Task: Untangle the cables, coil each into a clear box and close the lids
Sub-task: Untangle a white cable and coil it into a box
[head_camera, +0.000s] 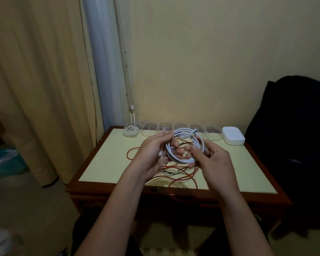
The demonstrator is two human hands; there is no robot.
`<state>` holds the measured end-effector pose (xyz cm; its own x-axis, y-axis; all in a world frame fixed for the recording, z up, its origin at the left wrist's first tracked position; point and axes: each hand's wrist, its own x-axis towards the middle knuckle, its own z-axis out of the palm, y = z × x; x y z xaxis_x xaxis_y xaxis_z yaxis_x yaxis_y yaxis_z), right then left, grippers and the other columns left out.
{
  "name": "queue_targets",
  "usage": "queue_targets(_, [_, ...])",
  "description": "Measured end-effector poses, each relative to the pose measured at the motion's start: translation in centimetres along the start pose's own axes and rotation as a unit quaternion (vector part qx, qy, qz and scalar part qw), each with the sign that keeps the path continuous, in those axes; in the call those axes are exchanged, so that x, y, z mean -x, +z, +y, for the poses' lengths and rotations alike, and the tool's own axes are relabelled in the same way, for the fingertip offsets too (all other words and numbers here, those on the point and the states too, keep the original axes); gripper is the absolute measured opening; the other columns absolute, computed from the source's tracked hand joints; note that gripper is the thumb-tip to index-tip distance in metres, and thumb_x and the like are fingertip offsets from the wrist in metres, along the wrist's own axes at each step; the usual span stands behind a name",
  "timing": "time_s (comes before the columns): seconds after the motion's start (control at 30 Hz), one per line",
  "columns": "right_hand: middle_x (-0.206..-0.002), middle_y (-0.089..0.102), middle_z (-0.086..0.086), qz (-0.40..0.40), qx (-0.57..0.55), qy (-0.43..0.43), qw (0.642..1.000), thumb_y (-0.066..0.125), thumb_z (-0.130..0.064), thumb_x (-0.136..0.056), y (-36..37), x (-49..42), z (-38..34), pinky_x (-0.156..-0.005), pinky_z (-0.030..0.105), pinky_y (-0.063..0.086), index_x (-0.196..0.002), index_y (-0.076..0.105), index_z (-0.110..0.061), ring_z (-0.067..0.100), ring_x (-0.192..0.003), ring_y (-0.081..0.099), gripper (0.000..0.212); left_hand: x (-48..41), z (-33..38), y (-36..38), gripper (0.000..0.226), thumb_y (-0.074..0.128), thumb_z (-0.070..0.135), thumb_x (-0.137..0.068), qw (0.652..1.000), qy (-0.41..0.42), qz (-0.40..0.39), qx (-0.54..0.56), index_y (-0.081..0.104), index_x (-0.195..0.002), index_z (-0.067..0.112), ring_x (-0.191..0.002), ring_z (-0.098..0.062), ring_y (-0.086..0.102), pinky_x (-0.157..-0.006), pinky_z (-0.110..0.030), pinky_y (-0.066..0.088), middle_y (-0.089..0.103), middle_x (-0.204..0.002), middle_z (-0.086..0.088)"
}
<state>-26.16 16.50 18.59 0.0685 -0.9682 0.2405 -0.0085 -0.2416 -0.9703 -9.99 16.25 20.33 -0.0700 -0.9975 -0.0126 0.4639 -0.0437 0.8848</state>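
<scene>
Forearms (118, 209): both bare, reaching up from the bottom edge and meeting at the grip over the table.
Left hand (151, 154): holds the left side of the white cable coil (183, 131), thumb over the top of the turns and fingers (174, 145) curled through the middle of the ring.
Right hand (211, 159): holds the right side of the same coil, thumb on the near face and fingertips showing inside the ring, opposite the left fingers.
Coil state: several round turns gathered together, lifted clear of the table top and tilted to face the camera; a short end lies along the left palm.
Tangled cables (175, 172): directly below the grip on the table, red, black and white strands crossing one another; one red loop (131, 152) spreads out to the left of the grip, another hangs over the near table edge.
Clear boxes (212, 133): a row just behind the grip along the far edge of the table, lids off.
Filled box (131, 133): the end of the row, behind and left of the grip, with a white cable coiled inside.
Stack of lids (233, 138): white, behind and right of the grip, at the other end of the row.
Table (100, 163): pale yellow top with a dark wooden rim.
Surroundings: a beige curtain (35, 89) far left of the grip; a dark bag (294, 126) far right.
</scene>
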Motion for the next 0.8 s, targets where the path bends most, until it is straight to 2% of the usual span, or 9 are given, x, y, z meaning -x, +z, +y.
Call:
queue_targets(0.07, [-0.089, 0.078, -0.001, -0.02, 0.029, -0.002, 0.999, 0.061, -0.011, -0.1, -0.5, -0.2, 0.1, -0.066, 0.03, 0.058, -0.107, 0.069, -0.03, 0.018, -0.064, 0.072, 0.022, 0.1, 0.5, 0.0, 0.02, 0.045, 0.012, -0.101, 0.998, -0.047, -0.029, 0.043, 0.062, -0.107, 0.004, -0.047, -0.013, 0.046, -0.054, -0.027, 0.05, 0.043, -0.063, -0.001])
queue_targets(0.13, [-0.09, 0.079, -0.003, -0.046, 0.061, -0.008, 0.997, 0.061, -0.013, -0.101, -0.9, -0.5, 0.2, -0.072, 0.036, 0.062, -0.106, 0.069, -0.03, 0.021, -0.067, 0.075, 0.02, -0.1, 0.6, 0.2, 0.02, 0.044, 0.013, -0.099, 0.992, -0.071, -0.039, 0.093, 0.063, -0.097, 0.008, -0.043, -0.009, 0.028, -0.051, -0.023, 0.033, 0.03, -0.059, 0.004])
queue_targets(0.2, [-0.081, 0.078, 0.002, -0.063, 0.118, -0.009, 0.991, 0.061, -0.019, -0.101, -1.3, -0.8, 0.2, -0.075, 0.045, 0.062, -0.102, 0.072, -0.023, 0.022, -0.064, 0.075, 0.011, -0.3, 0.5, 0.4, 0.027, 0.048, 0.017, -0.099, 0.993, -0.061, -0.025, 0.103, 0.069, -0.083, 0.012, -0.041, -0.006, 0.021, -0.048, -0.022, 0.022, 0.025, -0.055, 0.007])
queue_targets(0.3, [-0.068, 0.075, 0.007, -0.085, 0.163, 0.007, 0.983, 0.059, -0.025, -0.102, -1.6, -0.8, 0.0, -0.069, 0.045, 0.063, -0.098, 0.073, -0.013, 0.025, -0.057, 0.072, 0.019, -0.6, 0.1, 0.3, 0.041, 0.054, 0.021, -0.1, 0.996, -0.017, 0.017, 0.087, 0.077, -0.067, 0.014, -0.039, -0.003, 0.017, -0.042, -0.017, 0.017, 0.019, -0.054, 0.008])
queue_targets(0.4, [-0.072, 0.075, 0.006, -0.114, 0.15, -0.002, 0.982, 0.057, -0.023, -0.103, -2.4, -0.4, -0.1, -0.058, 0.043, 0.061, -0.094, 0.075, -0.008, 0.03, -0.053, 0.069, 0.025, -0.9, 0.7, -0.7, 0.035, 0.052, 0.018, -0.102, 0.991, -0.002, 0.058, 0.119, 0.078, -0.079, 0.01, -0.037, -0.002, 0.016, -0.038, -0.016, 0.015, 0.017, -0.052, 0.009])
queue_targets(0.5, [-0.073, 0.074, 0.013, -0.144, 0.128, -0.012, 0.981, 0.057, -0.019, -0.101, -4.0, -0.1, 0.3, -0.055, 0.039, 0.06, -0.09, 0.074, -0.004, 0.033, -0.055, 0.069, 0.025, -0.9, 1.5, -1.5, 0.018, 0.053, 0.017, -0.102, 0.986, -0.01, 0.084, 0.144, 0.066, -0.097, 0.006, -0.034, -0.002, 0.016, -0.037, -0.016, 0.014, 0.017, -0.049, 0.01])
queue_targets(0.7, [-0.071, 0.072, 0.018, -0.152, 0.086, -0.036, 0.984, 0.057, -0.028, -0.095, -5.8, -0.2, 0.1, -0.056, 0.035, 0.056, -0.087, 0.074, -0.003, 0.032, -0.059, 0.068, 0.031, -1.0, 2.1, -0.9, 0.016, 0.052, 0.015, -0.101, 0.98, -0.022, 0.08, 0.178, 0.065, -0.098, 0.006, -0.033, -0.003, 0.017, -0.037, -0.016, 0.014, 0.02, -0.047, 0.01])
queue_targets(0.8, [-0.073, 0.073, 0.014, -0.128, 0.098, -0.064, 0.985, 0.054, -0.018, -0.101, -5.8, -0.3, -0.1, -0.059, 0.032, 0.056, -0.095, 0.073, -0.008, 0.027, -0.063, 0.071, 0.022, -0.7, 2.5, -0.1, 0.015, 0.055, 0.015, -0.095, 0.975, -0.028, 0.054, 0.215, 0.068, -0.094, 0.006, -0.033, -0.004, 0.015, -0.039, -0.017, 0.013, 0.02, -0.047, 0.01])
